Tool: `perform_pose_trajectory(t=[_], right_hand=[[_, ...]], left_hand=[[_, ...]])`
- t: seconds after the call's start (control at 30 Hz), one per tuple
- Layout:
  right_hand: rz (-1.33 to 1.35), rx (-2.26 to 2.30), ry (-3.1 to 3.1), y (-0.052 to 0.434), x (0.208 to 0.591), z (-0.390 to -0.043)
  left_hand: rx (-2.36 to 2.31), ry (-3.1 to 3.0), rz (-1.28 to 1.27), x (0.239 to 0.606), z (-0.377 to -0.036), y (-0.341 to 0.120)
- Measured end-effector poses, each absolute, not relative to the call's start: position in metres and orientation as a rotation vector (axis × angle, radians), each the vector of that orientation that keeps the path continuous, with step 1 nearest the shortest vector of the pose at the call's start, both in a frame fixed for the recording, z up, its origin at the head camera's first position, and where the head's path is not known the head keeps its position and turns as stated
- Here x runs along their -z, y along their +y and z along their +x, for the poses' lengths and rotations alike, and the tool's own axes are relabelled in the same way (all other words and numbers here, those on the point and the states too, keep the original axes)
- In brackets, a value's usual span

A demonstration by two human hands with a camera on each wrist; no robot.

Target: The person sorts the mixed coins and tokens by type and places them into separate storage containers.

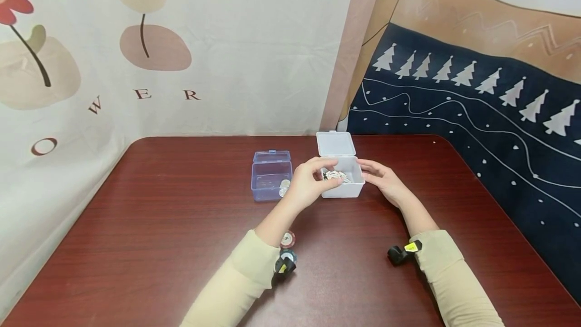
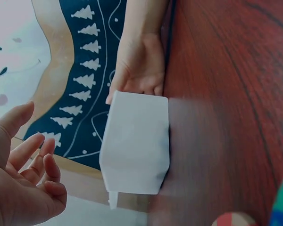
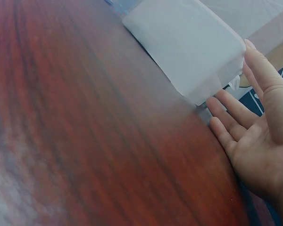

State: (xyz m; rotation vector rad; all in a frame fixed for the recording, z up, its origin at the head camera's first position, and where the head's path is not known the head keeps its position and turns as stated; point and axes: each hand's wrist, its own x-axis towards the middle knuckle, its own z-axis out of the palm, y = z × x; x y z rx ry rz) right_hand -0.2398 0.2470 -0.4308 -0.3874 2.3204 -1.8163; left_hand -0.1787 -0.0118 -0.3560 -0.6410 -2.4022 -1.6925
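Note:
A white plastic box (image 1: 342,192) stands at the back of the table, its lid (image 1: 336,144) tipped back. White pieces with some dark bits (image 1: 337,176) lie inside. My left hand (image 1: 306,181) is raised at the box's left side, thumb and fingers apart; the left wrist view shows nothing between the fingers (image 2: 27,153). On the other side, my right hand (image 1: 383,180) rests relaxed fingers against the box's right wall. In the right wrist view, the thumb (image 3: 266,68) reaches up to the rim, with the other fingers lower down.
To the left of the white box stands an open translucent blue box (image 1: 265,196) holding white round pieces (image 1: 285,184). A red poker chip (image 1: 288,239) and a blue-green one (image 1: 290,254) lie by my left wrist. A printed cloth (image 1: 254,64) hangs behind the table.

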Motion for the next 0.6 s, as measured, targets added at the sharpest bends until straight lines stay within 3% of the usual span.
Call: perform_pose_trajectory(t=[0.6], right_hand=[[-0.379, 1.826, 2.319, 0.247, 0.431, -0.24]], left_hand=[[1.802, -2.352, -0.737, 0.356, -0.146, -0.04]])
